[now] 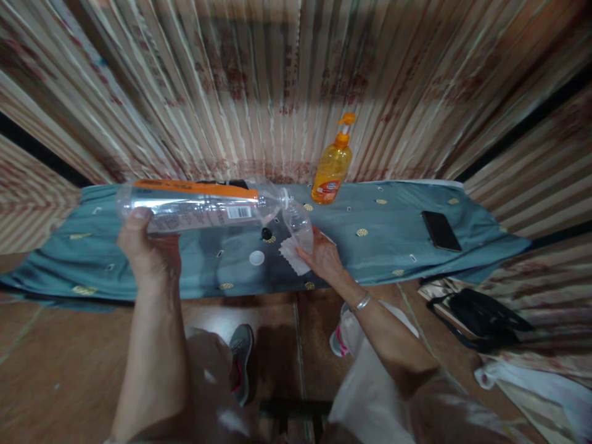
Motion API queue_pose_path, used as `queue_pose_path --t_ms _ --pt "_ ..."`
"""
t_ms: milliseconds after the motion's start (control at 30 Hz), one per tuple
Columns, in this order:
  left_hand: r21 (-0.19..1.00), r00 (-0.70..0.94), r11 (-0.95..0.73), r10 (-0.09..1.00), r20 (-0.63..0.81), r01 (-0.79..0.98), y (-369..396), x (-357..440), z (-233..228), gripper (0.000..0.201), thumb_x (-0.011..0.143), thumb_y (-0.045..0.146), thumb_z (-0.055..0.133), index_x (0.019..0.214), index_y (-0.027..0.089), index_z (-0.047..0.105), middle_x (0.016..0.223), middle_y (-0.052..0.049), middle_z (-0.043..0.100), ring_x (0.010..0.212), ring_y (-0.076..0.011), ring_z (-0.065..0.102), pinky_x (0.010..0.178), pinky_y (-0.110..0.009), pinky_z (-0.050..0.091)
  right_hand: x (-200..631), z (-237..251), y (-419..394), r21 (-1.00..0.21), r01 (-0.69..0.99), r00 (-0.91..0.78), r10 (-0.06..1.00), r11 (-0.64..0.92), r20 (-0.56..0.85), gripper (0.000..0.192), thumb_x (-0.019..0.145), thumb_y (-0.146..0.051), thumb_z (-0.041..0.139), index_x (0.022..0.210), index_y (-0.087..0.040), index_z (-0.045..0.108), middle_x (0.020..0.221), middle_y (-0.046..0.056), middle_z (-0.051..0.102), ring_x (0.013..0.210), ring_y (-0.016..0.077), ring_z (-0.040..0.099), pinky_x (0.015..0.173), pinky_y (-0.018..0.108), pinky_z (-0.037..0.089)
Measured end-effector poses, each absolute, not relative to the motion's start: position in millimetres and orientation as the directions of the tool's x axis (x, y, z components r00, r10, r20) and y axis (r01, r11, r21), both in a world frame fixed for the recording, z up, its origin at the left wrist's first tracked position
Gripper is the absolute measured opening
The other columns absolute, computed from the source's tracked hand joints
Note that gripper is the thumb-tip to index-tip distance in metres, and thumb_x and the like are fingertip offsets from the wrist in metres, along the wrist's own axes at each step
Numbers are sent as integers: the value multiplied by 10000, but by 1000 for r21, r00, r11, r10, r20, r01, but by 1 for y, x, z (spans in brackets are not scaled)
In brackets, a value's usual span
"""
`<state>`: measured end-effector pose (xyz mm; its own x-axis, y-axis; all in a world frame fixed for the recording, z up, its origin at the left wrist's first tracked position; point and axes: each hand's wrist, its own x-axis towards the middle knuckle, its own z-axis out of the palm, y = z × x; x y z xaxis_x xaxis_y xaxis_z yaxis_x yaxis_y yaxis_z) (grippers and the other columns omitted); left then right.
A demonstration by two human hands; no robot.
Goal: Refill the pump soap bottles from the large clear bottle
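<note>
Over the cloth-draped table, the left hand grips a long clear plastic bottle held sideways, its mouth meeting a small clear cup clasped by the right hand with white crumpled tissue.

No word or number can be read. The clear plastic bottle carries an orange band with small dark print too blurred to make out, and below it a white label panel with lines of fine print and a barcode, its digits unreadable. The orange pump bottle has a red, white and blue label near its base; the brand on it cannot be made out.
</note>
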<state>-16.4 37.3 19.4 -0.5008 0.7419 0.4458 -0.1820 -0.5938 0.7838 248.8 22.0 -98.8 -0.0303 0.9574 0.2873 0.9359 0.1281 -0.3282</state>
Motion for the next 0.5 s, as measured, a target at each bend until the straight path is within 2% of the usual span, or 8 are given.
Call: queue_pose_path --t_ms 200,500 --pt "754 -480 -623 736 477 -207 38 -18 17 306 597 381 672 850 210 692 788 9 653 876 -193 631 869 -349 506 250 -102 23 -325 935 -40 950 145 310 628 839 -454 558 1295 -38 442 1092 212 675 986 258 667 836 341 516" --pt "765 -511 -611 733 450 -203 38 -18 18 312 569 363 663 833 197 677 778 8 623 830 -186 618 835 -345 502 249 -99 22 -348 928 -31 959 132 280 640 839 -447 563 1297 -19 434 1090 214 674 994 262 662 838 331 509"
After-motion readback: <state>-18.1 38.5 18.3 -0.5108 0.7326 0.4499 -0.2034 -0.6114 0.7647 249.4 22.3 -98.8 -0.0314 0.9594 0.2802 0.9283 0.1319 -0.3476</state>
